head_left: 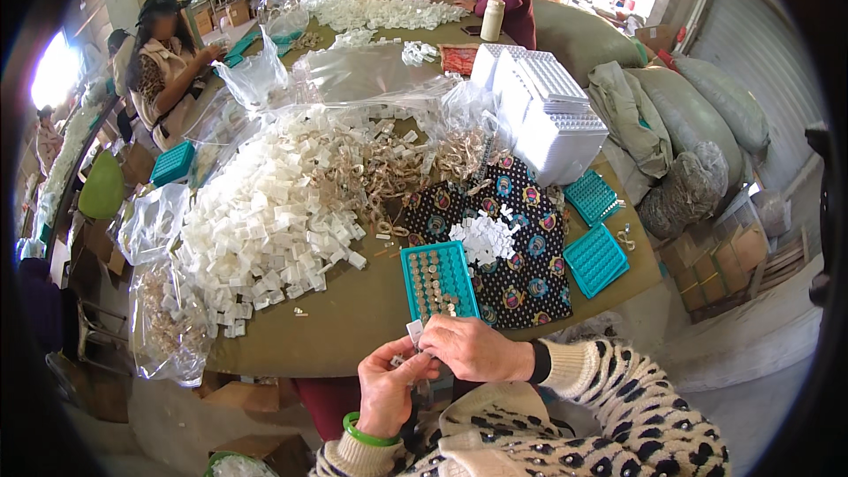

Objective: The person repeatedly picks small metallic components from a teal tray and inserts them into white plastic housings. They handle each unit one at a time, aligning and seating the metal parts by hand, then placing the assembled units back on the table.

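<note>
Close together just past the table's near edge, both my hands work with closed fingers. Between my left hand (386,389), which has a green bangle at its wrist, and my right hand (473,349), a small white rectangular piece (415,329) sticks up. My left thumb and fingers pinch it; the right fingertips press against the same spot and partly hide it. Just beyond lies a teal tray (454,269) with rows of small round brownish pieces in its left part. A heap of small white card-like pieces (484,238) rests behind it on a dark patterned cloth (533,278).
Left of the tray spreads a large pile of white rectangular pieces (265,203), beside tan strands (389,168). Stacked white trays (548,119) stand at the back right, near more teal trays (596,261). Full sacks (689,106) line the right. Other people (163,71) sit or stand around the table.
</note>
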### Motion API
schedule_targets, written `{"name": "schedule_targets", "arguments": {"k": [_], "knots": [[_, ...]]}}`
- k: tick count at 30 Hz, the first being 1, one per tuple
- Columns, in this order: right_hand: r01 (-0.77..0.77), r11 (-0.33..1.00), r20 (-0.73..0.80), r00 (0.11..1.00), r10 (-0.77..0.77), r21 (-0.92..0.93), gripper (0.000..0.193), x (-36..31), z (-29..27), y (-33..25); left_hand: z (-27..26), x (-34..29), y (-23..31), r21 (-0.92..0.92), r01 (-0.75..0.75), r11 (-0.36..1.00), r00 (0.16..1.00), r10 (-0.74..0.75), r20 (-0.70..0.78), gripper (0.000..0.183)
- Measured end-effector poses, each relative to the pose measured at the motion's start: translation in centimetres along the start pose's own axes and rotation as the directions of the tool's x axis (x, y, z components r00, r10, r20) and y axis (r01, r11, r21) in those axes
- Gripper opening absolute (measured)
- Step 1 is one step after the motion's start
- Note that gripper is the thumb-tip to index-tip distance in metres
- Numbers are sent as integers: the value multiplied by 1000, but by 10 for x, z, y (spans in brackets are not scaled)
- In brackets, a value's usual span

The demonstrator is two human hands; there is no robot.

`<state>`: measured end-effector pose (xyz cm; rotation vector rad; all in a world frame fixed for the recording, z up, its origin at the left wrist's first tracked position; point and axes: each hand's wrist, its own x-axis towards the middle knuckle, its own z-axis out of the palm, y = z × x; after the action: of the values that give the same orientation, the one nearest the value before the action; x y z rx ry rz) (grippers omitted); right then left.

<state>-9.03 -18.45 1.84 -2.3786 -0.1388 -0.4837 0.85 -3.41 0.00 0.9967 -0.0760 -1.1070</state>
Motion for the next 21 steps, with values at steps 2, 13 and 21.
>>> {"name": "schedule_targets", "arguments": {"k": [2,13,21], "knots": [[-10,1000,10,1000,9,7,16,0,-2,3,0,1,-1,0,-4,1000,1000,4,3,29],[91,981,-51,994,-101,-172,20,6,5,2,4,-3,13,36,0,999,1000,0,-21,31],[-62,984,-64,995,74,165,9,3,-12,-2,1,-4,3,-12,-70,998,998,69,-6,19]]}}
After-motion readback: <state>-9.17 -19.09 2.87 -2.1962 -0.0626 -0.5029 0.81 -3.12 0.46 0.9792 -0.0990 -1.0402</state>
